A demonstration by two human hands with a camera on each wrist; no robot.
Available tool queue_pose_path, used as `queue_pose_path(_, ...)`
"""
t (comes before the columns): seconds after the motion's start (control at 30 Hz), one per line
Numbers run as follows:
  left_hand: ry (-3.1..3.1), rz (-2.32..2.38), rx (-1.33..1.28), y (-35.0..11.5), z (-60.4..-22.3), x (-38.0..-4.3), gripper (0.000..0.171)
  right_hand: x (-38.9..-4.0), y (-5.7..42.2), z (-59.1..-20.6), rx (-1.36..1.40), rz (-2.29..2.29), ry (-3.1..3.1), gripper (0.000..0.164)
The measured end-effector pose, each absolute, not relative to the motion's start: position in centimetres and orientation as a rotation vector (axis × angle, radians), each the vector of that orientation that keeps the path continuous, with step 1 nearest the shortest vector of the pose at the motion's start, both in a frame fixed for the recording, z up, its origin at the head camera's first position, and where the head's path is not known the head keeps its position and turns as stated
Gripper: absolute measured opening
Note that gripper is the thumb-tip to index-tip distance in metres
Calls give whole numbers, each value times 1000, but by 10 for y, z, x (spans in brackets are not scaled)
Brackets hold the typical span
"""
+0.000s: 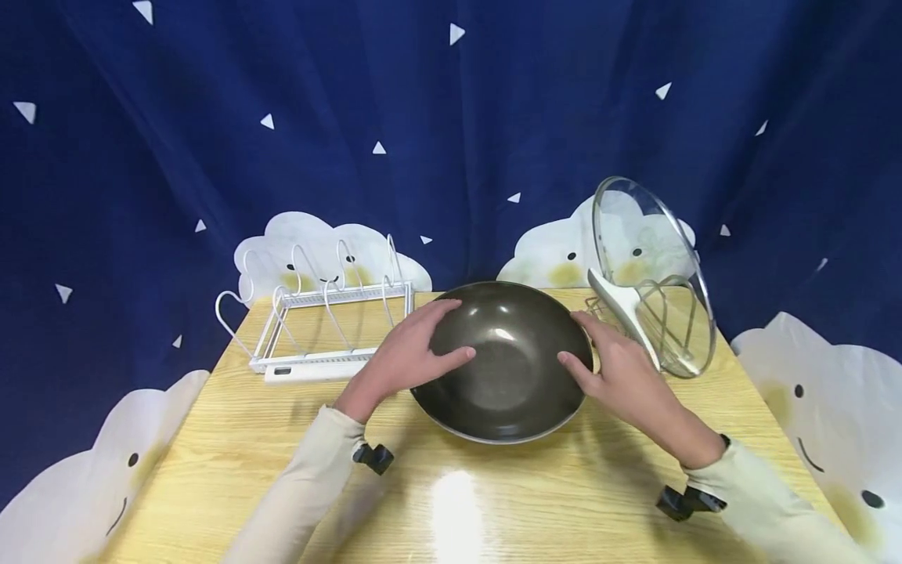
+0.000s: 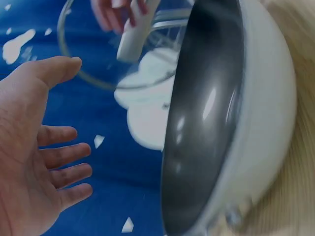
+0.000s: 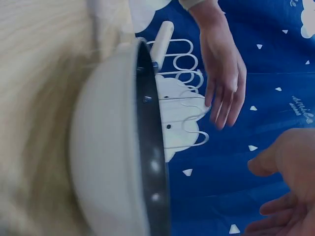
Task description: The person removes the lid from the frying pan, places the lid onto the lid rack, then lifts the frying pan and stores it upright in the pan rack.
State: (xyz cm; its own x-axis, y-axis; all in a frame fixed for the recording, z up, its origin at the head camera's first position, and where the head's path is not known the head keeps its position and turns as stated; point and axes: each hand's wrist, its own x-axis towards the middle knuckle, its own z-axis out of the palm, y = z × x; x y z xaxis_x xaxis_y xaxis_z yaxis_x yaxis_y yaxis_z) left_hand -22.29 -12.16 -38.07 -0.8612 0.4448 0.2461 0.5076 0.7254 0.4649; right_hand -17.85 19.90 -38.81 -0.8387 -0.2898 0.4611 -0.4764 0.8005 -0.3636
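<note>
A wok (image 1: 502,376) with a dark inside and pale outside sits on the wooden table, its white handle (image 1: 310,371) pointing left. My left hand (image 1: 412,348) hovers over the wok's left rim, fingers spread; in the left wrist view the left hand (image 2: 34,142) is apart from the wok (image 2: 266,113) and holds nothing. Over the right rim is my right hand (image 1: 623,376), its fingers loosely extended. The right wrist view shows the right hand (image 3: 290,182) with no object in it, away from the wok (image 3: 106,142).
Behind the wok handle stands a white wire rack (image 1: 338,354) with upright loops. At the back right, a glass lid (image 1: 687,270) with a white handle (image 1: 623,309) stands tilted among wire loops. A blue curtain (image 1: 451,117) with white clouds hangs behind the wooden table (image 1: 535,501).
</note>
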Motion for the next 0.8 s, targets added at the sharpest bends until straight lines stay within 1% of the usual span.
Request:
queue_pose_path(0.17,-2809,-824,-636,-162,-390,-207,77,-179,200,-405,554,671,-2617,64)
queue_pose_path(0.37,-2838,-758,-539,-201,-405,-192,76,-179,203,-420,538,685,-2632,63)
queue_pose_path(0.53,-2839,-704,-504,-223,-413,-188,73,-180,205,-431,539,692,-2645,64)
queue_pose_path(0.8,-2834,-560,-488,-254,-420,-188,61,-181,210,-444,479,715,-2704,68)
